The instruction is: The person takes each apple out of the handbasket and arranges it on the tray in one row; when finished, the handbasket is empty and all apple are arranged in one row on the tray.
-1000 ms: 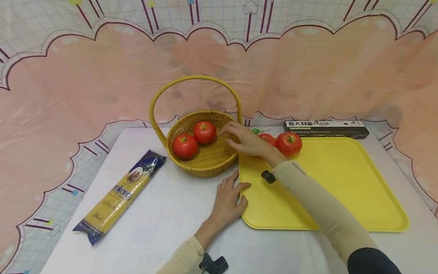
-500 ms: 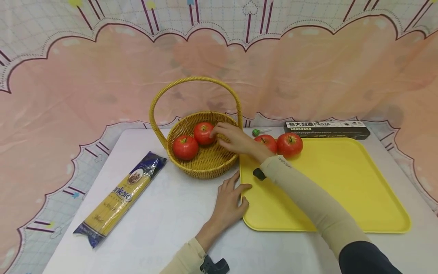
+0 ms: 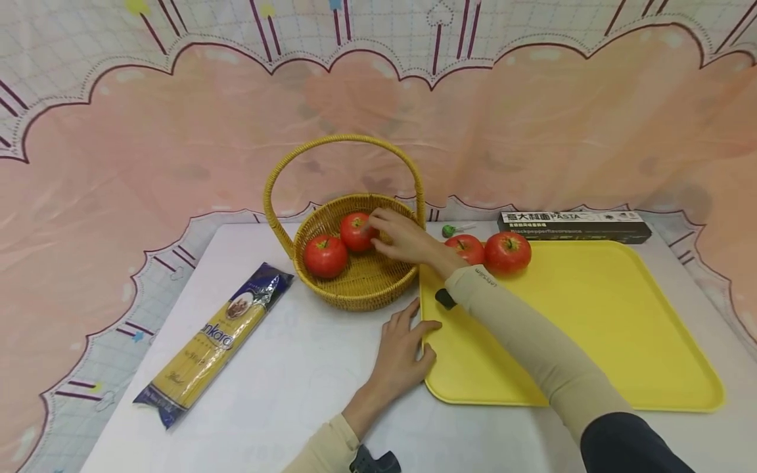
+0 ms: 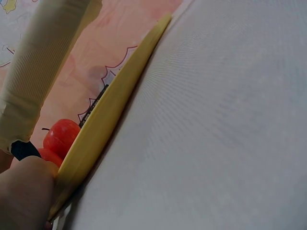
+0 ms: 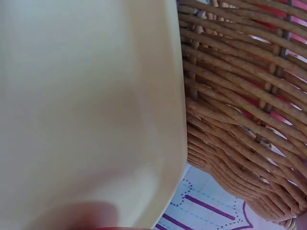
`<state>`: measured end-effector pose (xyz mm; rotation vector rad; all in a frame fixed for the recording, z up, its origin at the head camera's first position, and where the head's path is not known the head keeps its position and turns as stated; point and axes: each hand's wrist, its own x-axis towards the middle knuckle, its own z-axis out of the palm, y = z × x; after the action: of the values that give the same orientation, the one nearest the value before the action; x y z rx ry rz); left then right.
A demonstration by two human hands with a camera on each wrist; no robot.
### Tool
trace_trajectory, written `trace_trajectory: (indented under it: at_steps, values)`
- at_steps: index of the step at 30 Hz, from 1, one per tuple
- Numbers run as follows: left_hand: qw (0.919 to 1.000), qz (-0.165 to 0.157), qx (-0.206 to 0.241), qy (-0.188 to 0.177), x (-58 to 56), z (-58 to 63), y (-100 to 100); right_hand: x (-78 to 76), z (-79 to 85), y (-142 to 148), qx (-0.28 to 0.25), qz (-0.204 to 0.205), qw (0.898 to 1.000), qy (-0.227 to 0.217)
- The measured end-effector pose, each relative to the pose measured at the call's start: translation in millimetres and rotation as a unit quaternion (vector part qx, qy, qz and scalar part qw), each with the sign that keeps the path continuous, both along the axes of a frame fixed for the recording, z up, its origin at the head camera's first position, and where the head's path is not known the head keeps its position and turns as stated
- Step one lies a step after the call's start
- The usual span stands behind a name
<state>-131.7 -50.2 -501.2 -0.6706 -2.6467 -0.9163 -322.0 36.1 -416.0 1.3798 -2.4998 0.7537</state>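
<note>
In the head view a yellow wicker basket (image 3: 367, 303) with a tall handle holds two red apples. My right hand (image 3: 408, 240) reaches over its right rim, with fingers and thumb around the right side of the rear apple (image 3: 353, 231). The other apple (image 3: 326, 256) lies in front of it, to the left. My left hand (image 3: 402, 351) rests at the left edge of the yellow tray (image 3: 591, 328), fingers spread, thumb and a finger over the rim. In the right wrist view the basket's woven side (image 5: 230, 91) stands right beside the tray (image 5: 163, 96); the right fingers are out of frame.
Two more apples, one partly behind the right arm (image 3: 464, 249) and one beside it (image 3: 508, 253), sit at the tray's back left. A green lollipop (image 3: 449, 230) and a black pasta box (image 3: 576, 226) lie behind. A spaghetti packet (image 3: 215, 341) lies at left.
My right hand has moved left and farther into the basket, its fingertips coming onto the rear apple. The left hand has stayed at the tray edge. The view has shifted slightly.
</note>
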Motion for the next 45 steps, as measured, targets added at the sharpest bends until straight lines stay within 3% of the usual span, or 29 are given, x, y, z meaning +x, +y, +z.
trace_trajectory:
  at_steps: [17,24,33,38,45]
  values:
    - [0.9998,0.0,-0.019,0.007,1.1,2.0,3,-14.6,0.9,-5,0.061,0.018,0.998,0.005]
    - [0.9999,0.001,-0.016,-0.005,0.4,3.7,3,-17.7,0.5,-7,0.13,0.047,0.99,-0.024]
    - [0.9999,0.002,-0.008,-0.012,1.4,2.5,2,-15.8,-1.2,-11,0.172,0.048,0.983,-0.036]
    - [0.9999,0.002,-0.01,-0.008,2.3,1.0,3,-15.7,-2.9,-12,0.173,0.051,0.983,-0.038]
    - [0.9999,0.004,-0.014,0.003,0.7,1.4,2,-16.6,-2.1,-13,0.12,0.05,0.991,-0.022]
